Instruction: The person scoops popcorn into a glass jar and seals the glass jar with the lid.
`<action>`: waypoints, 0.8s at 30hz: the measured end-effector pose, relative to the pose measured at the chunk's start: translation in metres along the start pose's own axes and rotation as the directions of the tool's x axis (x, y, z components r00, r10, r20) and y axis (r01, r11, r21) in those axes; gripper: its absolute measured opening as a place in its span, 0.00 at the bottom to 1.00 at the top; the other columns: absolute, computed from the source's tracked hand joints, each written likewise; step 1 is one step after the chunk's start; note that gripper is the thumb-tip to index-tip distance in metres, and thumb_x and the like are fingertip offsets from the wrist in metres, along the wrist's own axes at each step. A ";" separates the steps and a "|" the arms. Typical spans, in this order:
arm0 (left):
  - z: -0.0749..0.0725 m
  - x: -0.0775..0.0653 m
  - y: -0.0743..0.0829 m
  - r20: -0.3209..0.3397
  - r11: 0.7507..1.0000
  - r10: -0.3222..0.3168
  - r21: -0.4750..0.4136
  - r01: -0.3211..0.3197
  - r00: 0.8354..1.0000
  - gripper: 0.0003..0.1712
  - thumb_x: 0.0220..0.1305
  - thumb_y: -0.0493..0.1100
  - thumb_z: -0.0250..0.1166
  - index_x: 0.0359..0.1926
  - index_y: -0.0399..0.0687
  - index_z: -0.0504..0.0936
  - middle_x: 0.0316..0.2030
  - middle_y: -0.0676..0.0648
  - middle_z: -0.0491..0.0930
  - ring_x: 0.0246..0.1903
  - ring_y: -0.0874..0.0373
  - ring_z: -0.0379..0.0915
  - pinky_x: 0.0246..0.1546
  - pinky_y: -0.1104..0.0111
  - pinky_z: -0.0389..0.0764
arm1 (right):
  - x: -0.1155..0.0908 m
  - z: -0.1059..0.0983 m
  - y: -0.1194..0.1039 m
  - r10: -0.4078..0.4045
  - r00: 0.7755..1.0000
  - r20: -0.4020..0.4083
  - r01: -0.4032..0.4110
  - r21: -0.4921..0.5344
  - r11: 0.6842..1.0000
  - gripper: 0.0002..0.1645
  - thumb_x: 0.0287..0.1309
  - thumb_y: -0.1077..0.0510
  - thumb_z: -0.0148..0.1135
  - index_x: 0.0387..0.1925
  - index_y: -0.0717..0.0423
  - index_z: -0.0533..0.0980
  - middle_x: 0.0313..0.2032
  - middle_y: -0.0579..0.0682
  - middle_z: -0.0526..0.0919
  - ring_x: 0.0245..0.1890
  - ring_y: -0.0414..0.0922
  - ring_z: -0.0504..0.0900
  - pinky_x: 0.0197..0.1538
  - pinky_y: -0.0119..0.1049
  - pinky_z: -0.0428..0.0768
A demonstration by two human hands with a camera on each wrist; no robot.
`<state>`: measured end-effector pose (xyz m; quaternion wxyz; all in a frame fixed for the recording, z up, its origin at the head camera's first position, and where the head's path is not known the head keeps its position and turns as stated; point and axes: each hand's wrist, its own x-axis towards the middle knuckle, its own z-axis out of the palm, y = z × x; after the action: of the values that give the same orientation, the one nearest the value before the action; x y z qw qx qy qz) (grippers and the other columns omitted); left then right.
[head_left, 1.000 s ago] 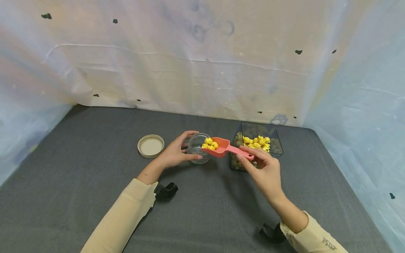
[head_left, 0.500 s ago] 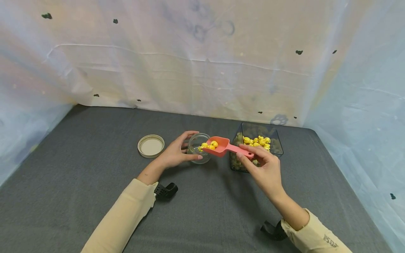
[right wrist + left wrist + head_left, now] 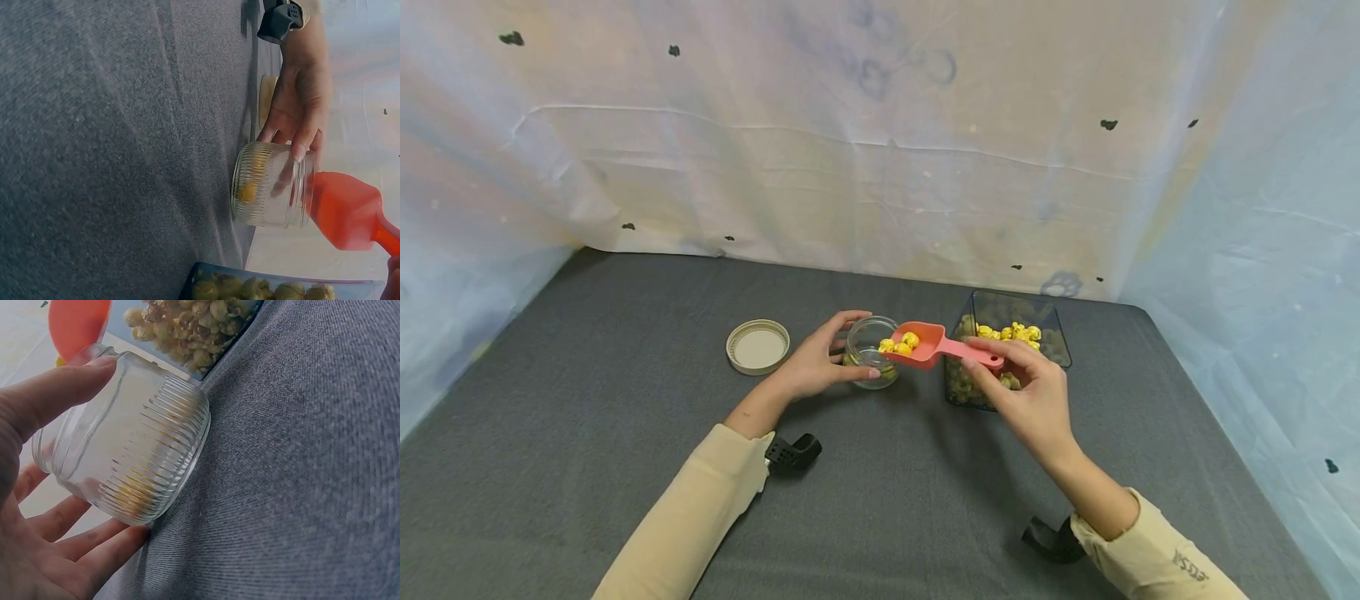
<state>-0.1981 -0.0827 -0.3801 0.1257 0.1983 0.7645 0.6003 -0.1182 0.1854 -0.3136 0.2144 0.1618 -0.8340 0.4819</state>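
Observation:
In the head view my left hand grips a clear glass jar from its left side, thumb in front and fingers behind. The jar stands on the cloth, its mouth uncovered. Yellow popcorn pieces lie at its bottom in the right wrist view. Between thumb and fingers, my right hand pinches the handle of a pink scoop. The scoop's front lip reaches over the jar's rim, and a few popcorn pieces still sit in it.
Right of the jar, behind my right hand, stands a dark transparent box partly filled with popcorn. A round cream-coloured lid lies inside up on the grey cloth, left of my left hand. A patterned curtain hangs behind.
Some popcorn has dropped from the scoop into the jar, which looked bare inside a second ago. Fewer pieces sit in the scoop. The left hand and jar have stayed in place.

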 end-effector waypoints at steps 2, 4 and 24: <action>0.000 0.000 0.000 0.001 1.000 0.000 -0.003 0.000 1.000 0.48 0.52 0.36 0.74 0.70 0.50 0.59 0.68 0.39 0.57 0.65 0.40 0.64 0.58 0.50 0.74 | 0.000 0.000 -0.001 -0.002 1.000 0.004 0.002 -0.004 1.000 0.15 0.52 0.66 0.70 0.44 0.56 0.84 0.34 0.50 0.82 0.30 0.37 0.73 0.31 0.22 0.75; 0.000 0.000 -0.001 0.003 1.000 0.000 -0.005 0.000 1.000 0.48 0.52 0.36 0.74 0.70 0.51 0.59 0.68 0.39 0.57 0.65 0.40 0.63 0.58 0.50 0.74 | 0.001 -0.001 -0.001 -0.007 1.000 0.006 0.007 -0.012 1.000 0.16 0.52 0.66 0.70 0.44 0.56 0.84 0.34 0.50 0.82 0.30 0.36 0.73 0.31 0.21 0.75; -0.001 -0.001 0.001 0.011 1.000 -0.009 -0.017 0.009 1.000 0.48 0.53 0.38 0.74 0.71 0.53 0.59 0.68 0.39 0.57 0.65 0.39 0.63 0.58 0.50 0.73 | 0.013 -0.004 -0.003 -0.104 0.992 0.064 0.111 -0.101 0.989 0.15 0.51 0.66 0.70 0.43 0.56 0.84 0.30 0.47 0.82 0.27 0.33 0.76 0.30 0.22 0.75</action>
<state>-0.1969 -0.0838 -0.3787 0.1342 0.1969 0.7595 0.6053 -0.1272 0.1866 -0.3024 0.2236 0.2092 -0.8542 0.4203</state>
